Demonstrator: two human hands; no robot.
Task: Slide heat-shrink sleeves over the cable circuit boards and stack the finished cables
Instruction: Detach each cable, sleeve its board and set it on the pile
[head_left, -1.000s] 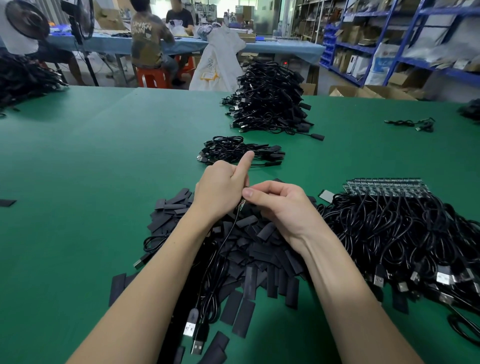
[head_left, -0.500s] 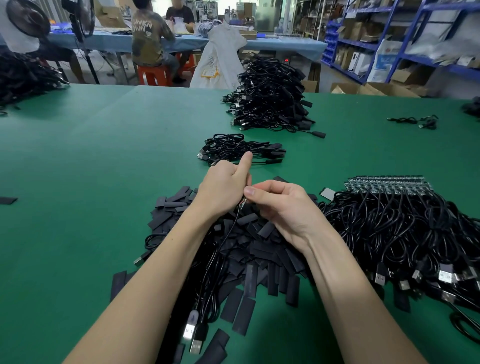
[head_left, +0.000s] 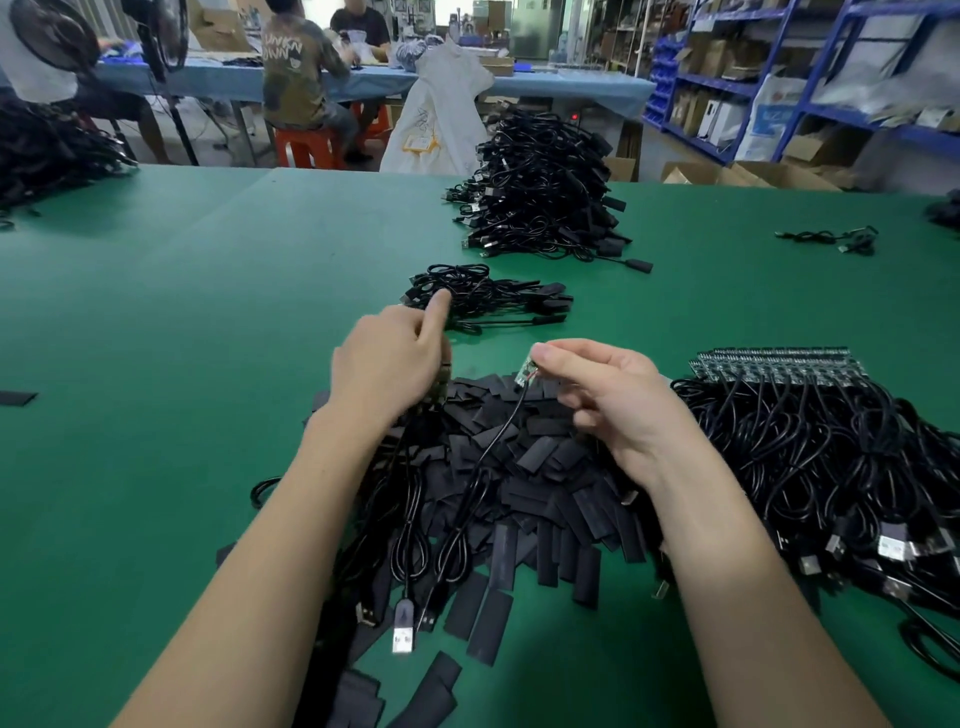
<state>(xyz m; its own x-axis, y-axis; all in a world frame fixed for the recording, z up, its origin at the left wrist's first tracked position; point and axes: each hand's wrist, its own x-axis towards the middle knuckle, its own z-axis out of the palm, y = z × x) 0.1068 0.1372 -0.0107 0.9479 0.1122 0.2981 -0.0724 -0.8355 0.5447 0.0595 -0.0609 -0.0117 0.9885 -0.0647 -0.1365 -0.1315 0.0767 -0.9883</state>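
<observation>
Green table (head_left: 156, 312), right hand (head_left: 613, 400) pinching circuit board (head_left: 525, 373) — left hand (head_left: 389, 358) curled, contents unclear

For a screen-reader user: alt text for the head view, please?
A right hand pinches a small bare circuit board on a black cable, while the left hand grips something beside it, above a pile of black heat-shrink sleeves on a green table.

Pale block letters on the back of a seated person's shirt (head_left: 297, 57), behind the green table (head_left: 156, 322), read roughly "UNKN" over "OWN". No other label or print nearby can be read.
</observation>
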